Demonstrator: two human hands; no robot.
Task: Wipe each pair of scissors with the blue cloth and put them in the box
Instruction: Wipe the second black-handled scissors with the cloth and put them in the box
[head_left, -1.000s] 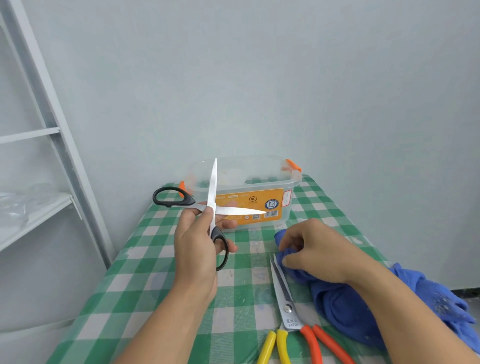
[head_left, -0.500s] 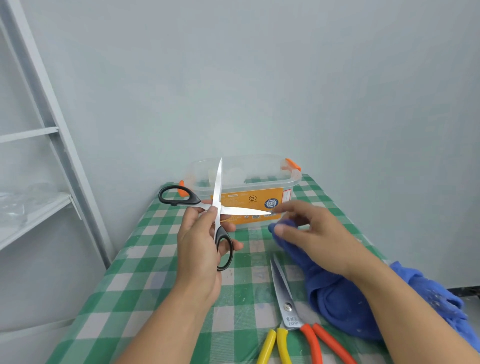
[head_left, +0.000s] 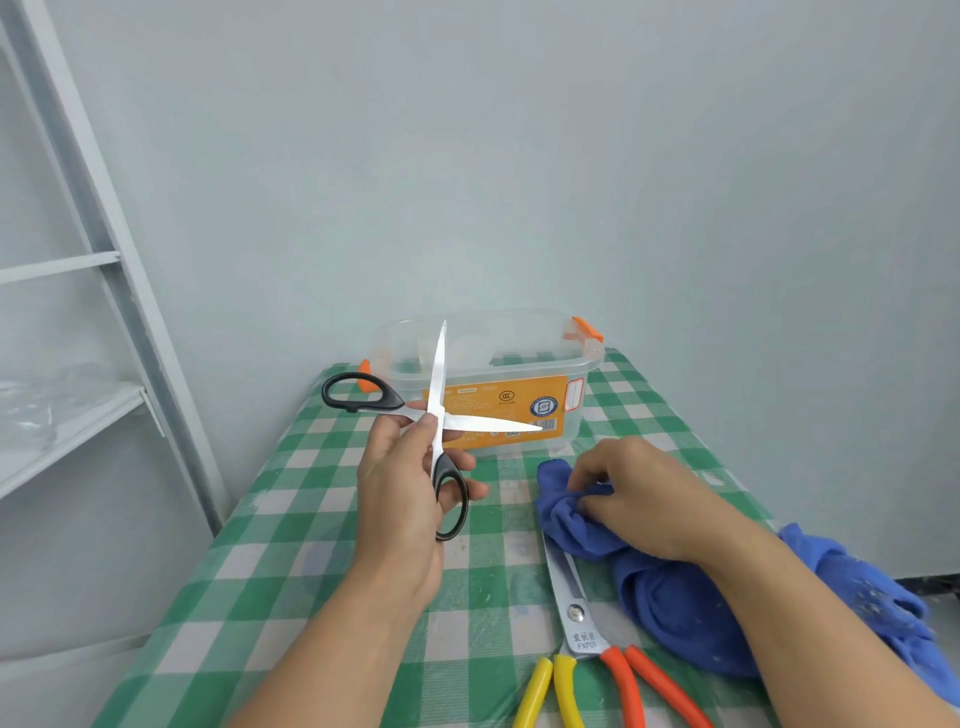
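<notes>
Fingers and thumb of the left hand (head_left: 400, 499) pinch the steel, black-handled scissors (head_left: 470, 422) at the pivot, with the blades spread in a cross. Just right of them, the right hand's (head_left: 644, 493) curled fingers bunch the crumpled blue cloth (head_left: 675, 608) on the green-checked tablecloth (head_left: 311, 519). Beyond both hands stands the clear plastic box with an orange label (head_left: 483, 400). The orange-handled steel shears (head_left: 571, 597) lie below the right wrist.
</notes>
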